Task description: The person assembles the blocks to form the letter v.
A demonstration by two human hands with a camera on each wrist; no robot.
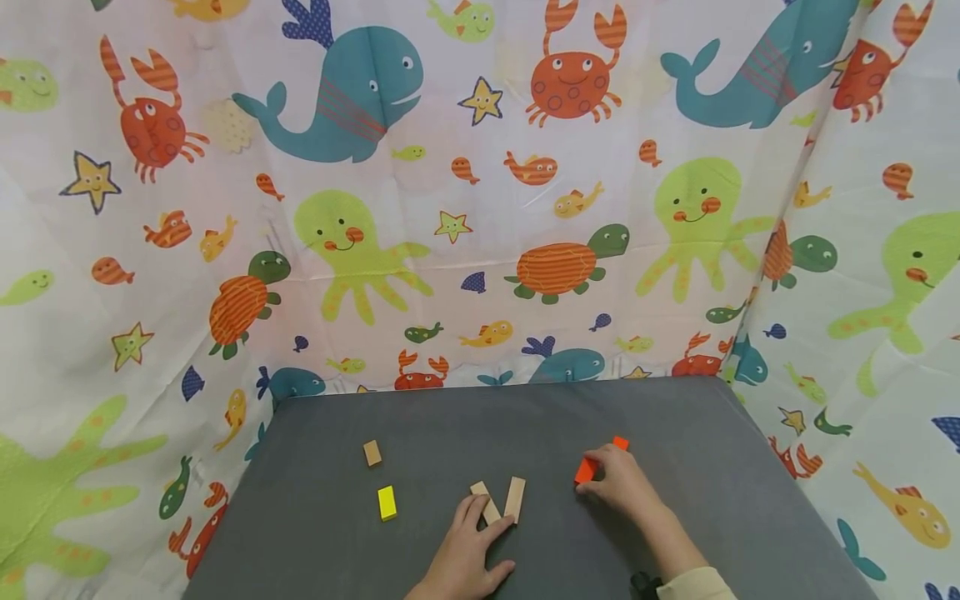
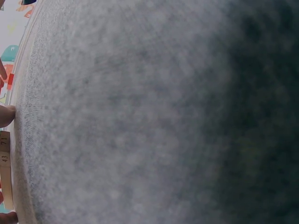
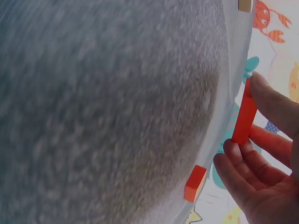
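The grey counter point(image 1: 315, 525) lay before me. My left hand point(image 1: 463, 550) touched the left wooden block point(image 1: 489, 508), fingers spread; right of it, my right hand point(image 1: 624, 486) pinched an orange block point(image 1: 587, 471), long axis near-left to far-right. Tiny digits point(image 2: 4, 141) on wood read 71.
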